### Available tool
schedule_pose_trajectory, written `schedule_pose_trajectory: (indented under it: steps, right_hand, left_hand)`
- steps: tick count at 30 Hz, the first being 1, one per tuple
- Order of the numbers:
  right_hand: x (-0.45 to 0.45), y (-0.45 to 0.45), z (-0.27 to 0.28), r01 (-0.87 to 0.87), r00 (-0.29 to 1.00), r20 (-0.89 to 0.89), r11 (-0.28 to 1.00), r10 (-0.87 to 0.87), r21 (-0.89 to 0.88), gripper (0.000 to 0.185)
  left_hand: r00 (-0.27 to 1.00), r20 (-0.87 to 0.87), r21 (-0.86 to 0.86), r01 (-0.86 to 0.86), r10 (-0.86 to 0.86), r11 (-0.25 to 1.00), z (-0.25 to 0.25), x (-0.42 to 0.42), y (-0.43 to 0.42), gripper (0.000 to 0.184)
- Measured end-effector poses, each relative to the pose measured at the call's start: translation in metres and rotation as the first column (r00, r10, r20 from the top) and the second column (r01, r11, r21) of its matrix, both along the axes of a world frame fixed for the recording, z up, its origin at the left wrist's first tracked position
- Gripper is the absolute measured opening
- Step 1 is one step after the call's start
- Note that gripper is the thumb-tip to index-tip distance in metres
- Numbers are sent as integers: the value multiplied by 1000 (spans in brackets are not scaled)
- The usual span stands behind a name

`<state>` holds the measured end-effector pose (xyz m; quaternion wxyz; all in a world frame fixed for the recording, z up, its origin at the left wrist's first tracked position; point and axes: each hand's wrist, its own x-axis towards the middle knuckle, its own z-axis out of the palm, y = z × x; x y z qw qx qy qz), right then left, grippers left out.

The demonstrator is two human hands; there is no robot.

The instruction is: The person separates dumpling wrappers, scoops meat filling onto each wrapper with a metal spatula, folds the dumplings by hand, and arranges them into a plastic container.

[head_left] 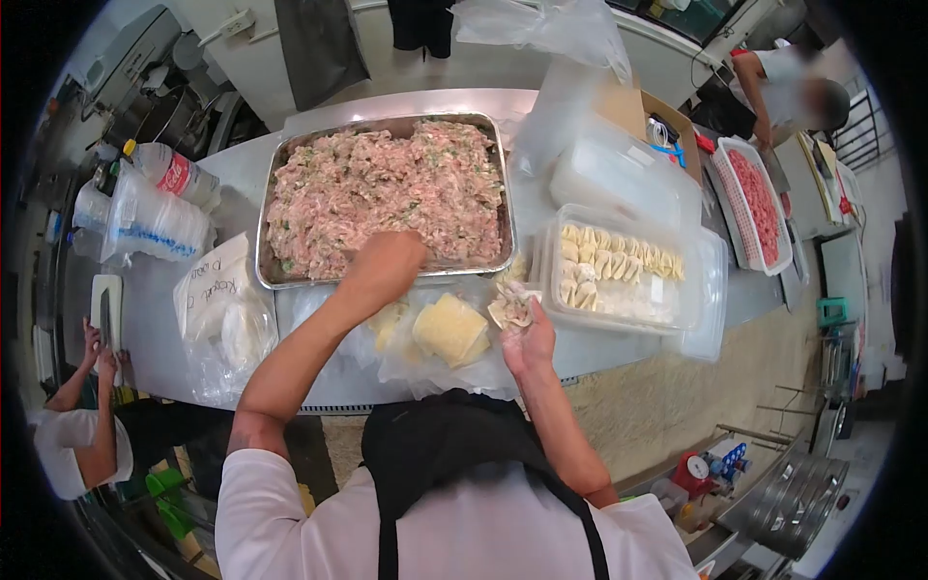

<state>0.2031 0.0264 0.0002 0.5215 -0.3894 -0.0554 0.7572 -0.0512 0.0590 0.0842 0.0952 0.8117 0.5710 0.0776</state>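
My left hand reaches over the near edge of a metal tray and touches the pink minced filling with green bits. Its fingertips are hidden. In my right hand, partly closed fingers hold floury folded dumplings, too bunched to tell apart. Between my hands, a stack of yellowish dough wrappers lies on plastic film. Right of my right hand, rows of folded dumplings sit in a clear plastic box.
Clear lids lie behind the box. Far right is a basket of minced meat, near another person. At left are a bottle, plastic bags and a co-worker's hands by a white board.
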Motion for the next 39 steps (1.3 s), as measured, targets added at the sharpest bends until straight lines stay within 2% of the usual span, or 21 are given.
schedule_pose_trajectory:
  steps: [1, 2, 4, 8, 10, 11, 13, 14, 16, 17, 19, 20, 22, 23, 25, 26, 28, 30, 36, 38, 39]
  right_hand:
    - [3, -1, 0, 13, 1000, 7, 1000, -13, 9, 47]
    - [4, -2, 0, 28, 1000, 12, 999, -28, 18, 47]
    - [4, -4, -2, 35, 999, 4, 999, -35, 8, 47]
    - [0, -7, -3, 73, 997, -6, 996, -74, -49, 45]
    - [-1, -6, 3, 65, 998, -3, 997, -65, -50, 46]
    - [-2, -6, 4, 67, 998, -2, 996, -67, -54, 46]
    - [1, -5, -2, 69, 998, -6, 997, -69, -44, 46]
    - [3, -4, -5, 73, 997, -8, 997, -73, -31, 46]
    - [5, -4, -11, 58, 998, -29, 998, -58, -21, 46]
    - [6, -3, -14, 35, 998, -51, 999, -35, -8, 46]
    - [2, -1, -3, 40, 998, -46, 999, -41, -24, 45]
    - [-1, 0, 2, 46, 998, -40, 998, -48, -45, 45]
    - [-4, 2, 4, 53, 998, -44, 998, -54, -27, 45]
    - [-5, 3, 6, 49, 998, -46, 999, -49, -3, 45]
    - [-7, 4, 8, 50, 998, -45, 999, -51, -21, 45]
    - [-10, 6, 9, 47, 998, -45, 998, -49, -38, 46]
    - [-11, 5, 10, 29, 999, -40, 999, -30, -31, 46]
    - [-9, 5, 10, 17, 999, -34, 1000, -17, -21, 46]
    - [-2, 3, 7, 81, 996, -21, 997, -82, -14, 46]
    - [-3, 4, 3, 70, 996, -46, 997, -72, -46, 46]
    - [-5, 6, 3, 74, 996, -48, 996, -76, -42, 46]
  left_hand:
    - [992, -111, 19, -57, 59, 998, 1, -4, 0, 9]
    - [992, -112, 20, -58, 60, 998, 2, -8, 0, 9]
    - [990, -37, -30, -137, 136, 990, 17, -12, 0, 9]
    - [993, 15, -15, -117, 117, 993, 12, -14, 7, 9]
    - [996, -89, -161, -24, 9, 987, -8, -15, 12, 26]
    - [996, -92, -161, -27, 12, 987, -18, -17, 12, 26]
    - [995, 47, -129, 94, -89, 987, -25, -18, 11, 31]
    - [994, 47, -130, 100, -95, 987, -27, -24, 11, 31]
    - [935, 353, -196, 91, -16, 976, -6, -29, 8, 32]
    - [936, 352, -194, 92, -19, 977, -6, -32, 7, 32]
    - [836, 531, -323, 47, 140, 945, -6, -40, 1, 41]
    - [838, 529, -326, 53, 135, 944, -7, -44, -2, 41]
    - [881, 470, -133, 2, 61, 991, -8, -46, -5, 38]
    - [881, 470, -133, 6, 58, 991, -12, -46, -3, 38]
    - [946, 323, -62, -5, 25, 998, -27, -46, -1, 37]
    - [946, 324, -56, -13, 30, 998, -35, -43, 0, 37]
    - [992, 105, -114, -55, 68, 992, -43, -25, 3, 37]
    - [996, 84, -78, 17, -10, 997, -48, -16, 2, 38]
    - [945, 326, -147, 29, 21, 989, -37, -33, 0, 38]
    - [847, 525, -182, 13, 86, 983, -37, -40, -5, 43]
    - [848, 524, -179, 18, 80, 984, -32, -42, -8, 43]
